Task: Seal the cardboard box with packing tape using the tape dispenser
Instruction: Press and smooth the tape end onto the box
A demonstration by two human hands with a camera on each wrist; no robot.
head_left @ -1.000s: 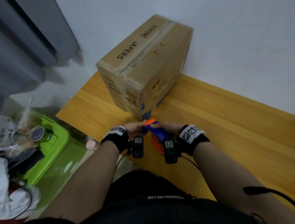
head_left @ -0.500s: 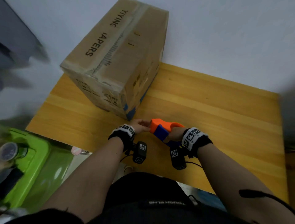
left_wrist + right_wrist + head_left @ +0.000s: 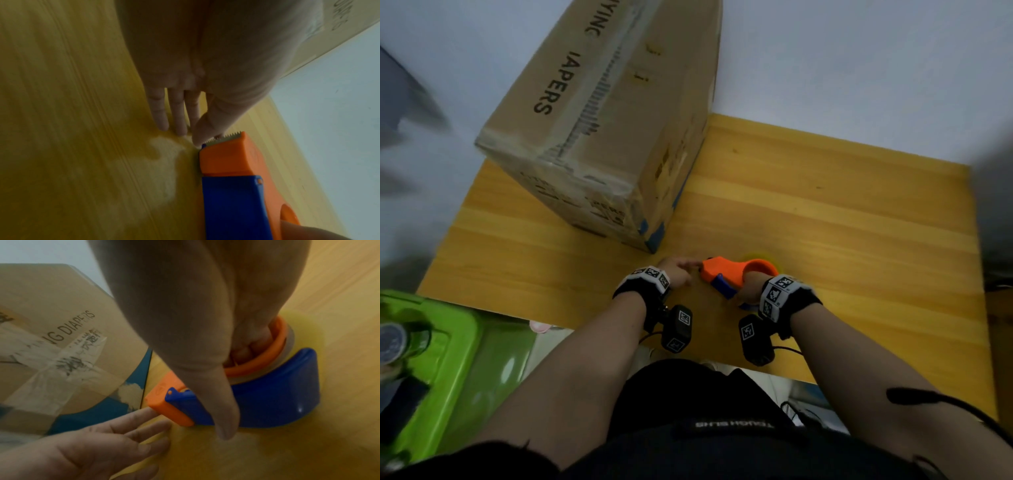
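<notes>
The cardboard box [image 3: 613,113] stands at the back left of the wooden table [image 3: 825,222], its top flaps closed, with old tape along the seam. Just right of its near corner lies the orange and blue tape dispenser [image 3: 732,274]. My right hand [image 3: 236,353] grips the tape dispenser [image 3: 267,394], fingers curled inside the orange ring and thumb over the blue cover. My left hand [image 3: 185,126] has straight fingers, and its thumb and index tip touch the serrated blade end of the dispenser [image 3: 232,162]. No tape strand is visible between them.
A green plastic bin [image 3: 448,359] with clutter sits below the table's left edge. A white wall runs behind the table. The table's near edge is close under my wrists. Bare wood stretches to the right of the dispenser.
The dispenser and both hands have shifted right, away from the box's near corner. The head view has swung so the box sits further up and left.
</notes>
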